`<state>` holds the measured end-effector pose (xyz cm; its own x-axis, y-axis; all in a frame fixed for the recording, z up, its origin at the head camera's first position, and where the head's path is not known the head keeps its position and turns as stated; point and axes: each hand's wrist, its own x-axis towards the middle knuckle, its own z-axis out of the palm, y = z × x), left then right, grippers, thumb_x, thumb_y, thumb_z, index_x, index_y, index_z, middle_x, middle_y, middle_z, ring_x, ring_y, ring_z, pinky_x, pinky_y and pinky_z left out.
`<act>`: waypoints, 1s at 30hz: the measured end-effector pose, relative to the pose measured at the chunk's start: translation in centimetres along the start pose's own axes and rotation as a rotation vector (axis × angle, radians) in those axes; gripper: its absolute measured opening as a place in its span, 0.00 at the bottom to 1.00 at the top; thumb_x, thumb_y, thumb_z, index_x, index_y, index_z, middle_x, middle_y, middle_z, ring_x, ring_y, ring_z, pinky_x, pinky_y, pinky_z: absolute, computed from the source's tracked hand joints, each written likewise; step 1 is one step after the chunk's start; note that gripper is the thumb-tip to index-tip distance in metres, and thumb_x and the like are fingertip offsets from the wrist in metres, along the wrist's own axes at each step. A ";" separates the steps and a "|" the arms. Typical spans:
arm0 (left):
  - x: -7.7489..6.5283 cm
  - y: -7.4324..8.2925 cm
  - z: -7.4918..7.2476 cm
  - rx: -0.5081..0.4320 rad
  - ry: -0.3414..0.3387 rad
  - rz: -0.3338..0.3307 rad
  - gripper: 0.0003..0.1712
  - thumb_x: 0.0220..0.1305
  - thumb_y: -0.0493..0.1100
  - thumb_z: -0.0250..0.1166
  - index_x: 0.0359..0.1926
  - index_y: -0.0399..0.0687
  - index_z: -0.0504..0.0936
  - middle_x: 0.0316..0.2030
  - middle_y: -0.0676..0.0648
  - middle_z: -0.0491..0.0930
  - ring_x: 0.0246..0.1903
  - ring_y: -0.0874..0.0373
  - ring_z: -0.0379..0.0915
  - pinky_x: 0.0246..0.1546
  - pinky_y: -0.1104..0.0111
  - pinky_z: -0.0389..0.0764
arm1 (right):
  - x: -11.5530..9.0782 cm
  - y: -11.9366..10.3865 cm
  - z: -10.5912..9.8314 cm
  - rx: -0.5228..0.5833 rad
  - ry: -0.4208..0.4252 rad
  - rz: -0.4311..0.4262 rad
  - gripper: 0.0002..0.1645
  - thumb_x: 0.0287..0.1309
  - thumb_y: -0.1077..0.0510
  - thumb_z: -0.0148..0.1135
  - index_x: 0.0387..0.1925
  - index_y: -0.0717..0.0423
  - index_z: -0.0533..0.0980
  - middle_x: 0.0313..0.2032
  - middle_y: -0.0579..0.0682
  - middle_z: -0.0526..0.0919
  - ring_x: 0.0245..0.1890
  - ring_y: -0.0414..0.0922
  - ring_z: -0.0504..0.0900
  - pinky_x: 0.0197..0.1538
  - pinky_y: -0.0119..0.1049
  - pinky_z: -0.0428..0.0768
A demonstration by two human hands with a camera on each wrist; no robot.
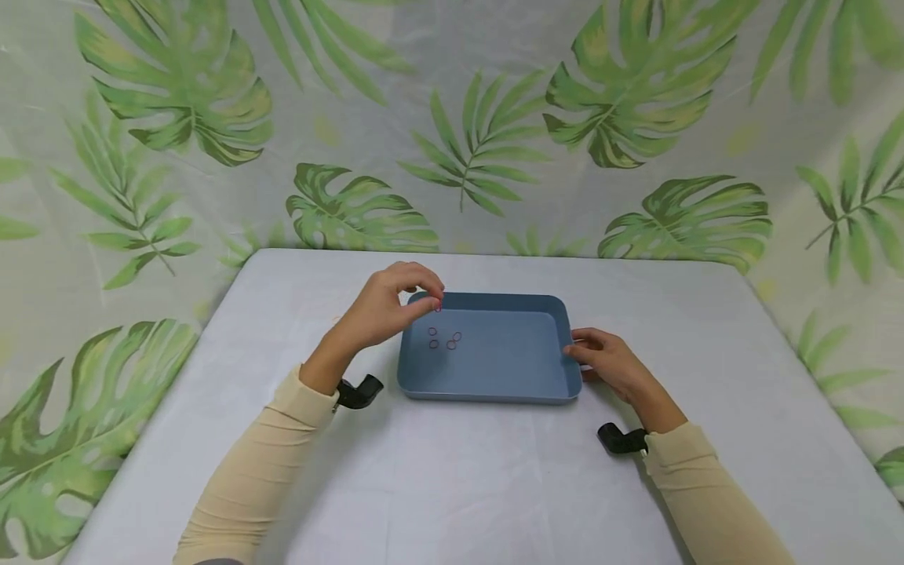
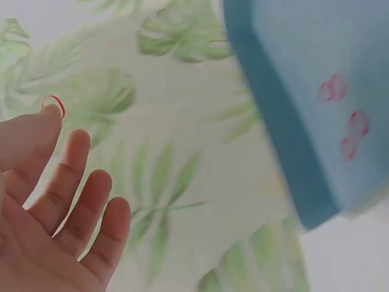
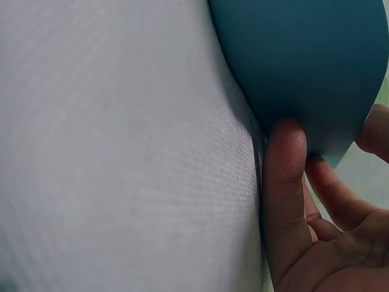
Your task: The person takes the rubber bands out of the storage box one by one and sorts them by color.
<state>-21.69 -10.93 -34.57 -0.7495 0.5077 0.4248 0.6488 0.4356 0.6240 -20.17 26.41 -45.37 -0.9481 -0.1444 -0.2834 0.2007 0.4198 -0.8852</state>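
Thumb and forefinger of my left hand point(image 1: 384, 306) pinch a small thin red ring point(image 2: 62, 106) above the upper left part of a blue-grey tray point(image 1: 508, 353). In the left wrist view, its other fingers are spread and hold nothing. Several similar red rings point(image 1: 452, 344) lie on the tray floor below this hand, grouped at the left. At the tray's right end, my right hand point(image 1: 610, 362) holds the side, one fingertip over the rim in the head view. The right wrist view shows fingertips point(image 3: 287, 143) against the tray's outer wall.
The tray stands on a table with a white cloth point(image 1: 466, 479). Behind the table hangs a leaf-patterned cloth point(image 1: 494, 212). Black wrist cameras point(image 1: 360, 391) are strapped to both wrists, low over the table.
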 end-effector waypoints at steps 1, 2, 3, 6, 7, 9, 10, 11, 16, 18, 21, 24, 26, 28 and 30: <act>-0.2 0.5 -0.7 -0.007 0.012 -0.001 0.03 0.62 0.38 0.69 0.36 0.51 0.86 0.45 0.49 0.85 0.48 0.56 0.76 0.46 0.62 0.76 | 0.0 -0.1 0.0 -0.005 0.001 0.000 0.38 0.69 0.51 0.59 0.71 0.66 0.60 0.59 0.64 0.74 0.45 0.40 0.80 0.44 0.32 0.83; -0.4 0.9 -1.4 -0.005 0.024 0.001 0.03 0.62 0.38 0.69 0.36 0.51 0.86 0.45 0.49 0.85 0.48 0.57 0.75 0.45 0.64 0.75 | 0.0 -0.1 0.0 -0.009 0.001 -0.001 0.38 0.69 0.51 0.59 0.71 0.66 0.60 0.59 0.64 0.74 0.45 0.40 0.80 0.44 0.32 0.83; -0.6 1.2 -1.9 -0.002 0.035 0.005 0.03 0.62 0.38 0.70 0.36 0.51 0.86 0.45 0.49 0.85 0.48 0.58 0.75 0.46 0.65 0.75 | 0.0 -0.2 -0.1 -0.013 0.002 0.000 0.38 0.68 0.51 0.59 0.71 0.66 0.60 0.59 0.64 0.75 0.45 0.40 0.80 0.44 0.32 0.83; -1.3 2.1 -3.1 0.009 0.060 0.020 0.03 0.61 0.37 0.70 0.35 0.50 0.86 0.44 0.50 0.85 0.48 0.59 0.74 0.44 0.67 0.73 | 0.1 -0.3 -0.1 -0.012 0.000 0.000 0.38 0.68 0.52 0.59 0.71 0.66 0.60 0.57 0.63 0.76 0.44 0.39 0.80 0.43 0.32 0.83; -1.4 2.2 -3.4 0.016 0.067 0.025 0.03 0.61 0.37 0.70 0.34 0.50 0.86 0.44 0.50 0.85 0.48 0.60 0.74 0.44 0.68 0.73 | 0.1 -0.4 -0.1 -0.011 0.001 0.001 0.37 0.68 0.52 0.59 0.71 0.66 0.60 0.56 0.62 0.76 0.44 0.39 0.80 0.43 0.31 0.83; -1.7 2.3 -3.8 0.026 0.074 0.034 0.03 0.60 0.36 0.70 0.34 0.49 0.86 0.44 0.50 0.85 0.48 0.60 0.74 0.43 0.69 0.72 | 0.2 -0.4 -0.1 -0.007 0.004 0.000 0.36 0.68 0.53 0.59 0.70 0.67 0.61 0.54 0.60 0.77 0.42 0.39 0.80 0.42 0.31 0.83; -1.9 2.3 -3.9 0.030 0.076 0.038 0.04 0.60 0.36 0.71 0.34 0.49 0.86 0.44 0.49 0.85 0.48 0.60 0.74 0.43 0.69 0.72 | 0.2 -0.4 -0.1 -0.007 0.005 0.000 0.36 0.68 0.54 0.59 0.70 0.67 0.61 0.53 0.59 0.77 0.42 0.38 0.80 0.41 0.31 0.82; -2.0 2.2 -4.1 0.036 0.078 0.039 0.04 0.60 0.36 0.70 0.34 0.49 0.86 0.44 0.48 0.85 0.48 0.60 0.74 0.43 0.70 0.72 | 0.1 -0.4 0.0 -0.006 0.006 -0.001 0.35 0.68 0.54 0.59 0.69 0.67 0.61 0.52 0.58 0.78 0.41 0.38 0.80 0.41 0.31 0.82; -2.3 1.6 -4.9 0.040 0.119 0.030 0.05 0.59 0.34 0.70 0.33 0.49 0.86 0.43 0.48 0.85 0.48 0.59 0.75 0.45 0.71 0.73 | 0.2 -0.4 0.1 0.005 0.017 -0.002 0.34 0.67 0.57 0.58 0.68 0.69 0.62 0.48 0.54 0.78 0.39 0.38 0.80 0.39 0.31 0.82; -2.5 1.3 -5.3 0.038 0.141 0.020 0.06 0.59 0.33 0.71 0.33 0.48 0.86 0.43 0.48 0.85 0.48 0.59 0.75 0.46 0.72 0.74 | 0.2 -0.4 0.1 0.010 0.023 -0.001 0.33 0.66 0.58 0.58 0.67 0.69 0.63 0.47 0.54 0.78 0.39 0.38 0.80 0.38 0.32 0.82; -2.9 0.8 -5.8 0.043 0.164 0.000 0.05 0.58 0.32 0.70 0.33 0.47 0.87 0.42 0.48 0.85 0.48 0.59 0.75 0.46 0.73 0.74 | 0.2 -0.3 0.2 0.008 0.027 -0.004 0.33 0.66 0.58 0.57 0.67 0.70 0.63 0.47 0.54 0.78 0.39 0.37 0.80 0.38 0.32 0.83; -3.5 -0.1 -6.2 0.067 0.180 -0.028 0.06 0.59 0.32 0.70 0.33 0.48 0.87 0.42 0.49 0.85 0.48 0.60 0.75 0.46 0.75 0.74 | 0.1 -0.4 0.3 0.006 0.029 -0.005 0.33 0.66 0.59 0.57 0.67 0.70 0.63 0.47 0.54 0.78 0.38 0.38 0.80 0.38 0.32 0.83; -4.0 -0.7 -6.2 0.083 0.187 -0.046 0.05 0.59 0.33 0.70 0.33 0.48 0.87 0.42 0.49 0.85 0.48 0.59 0.75 0.47 0.74 0.75 | 0.1 -0.5 0.4 0.005 0.029 -0.011 0.33 0.66 0.60 0.57 0.67 0.70 0.63 0.46 0.53 0.78 0.38 0.38 0.81 0.38 0.32 0.83; -4.4 -1.1 -6.2 0.095 0.192 -0.060 0.05 0.59 0.33 0.70 0.33 0.49 0.87 0.42 0.50 0.85 0.49 0.59 0.75 0.46 0.72 0.76 | 0.0 -0.5 0.4 0.004 0.030 -0.014 0.32 0.66 0.60 0.57 0.67 0.70 0.63 0.46 0.53 0.78 0.38 0.38 0.81 0.37 0.32 0.83; -4.7 -1.3 -6.2 0.092 0.195 -0.072 0.05 0.60 0.34 0.70 0.33 0.49 0.87 0.42 0.49 0.85 0.49 0.59 0.75 0.47 0.71 0.76 | 0.0 -0.5 0.4 0.005 0.031 -0.017 0.32 0.66 0.60 0.57 0.67 0.70 0.63 0.46 0.53 0.78 0.38 0.37 0.81 0.37 0.32 0.83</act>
<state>-19.85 -18.43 -33.30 -0.7999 0.3234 0.5056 0.5952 0.5361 0.5986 -20.21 25.87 -45.09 -0.9585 -0.1241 -0.2568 0.1855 0.4129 -0.8917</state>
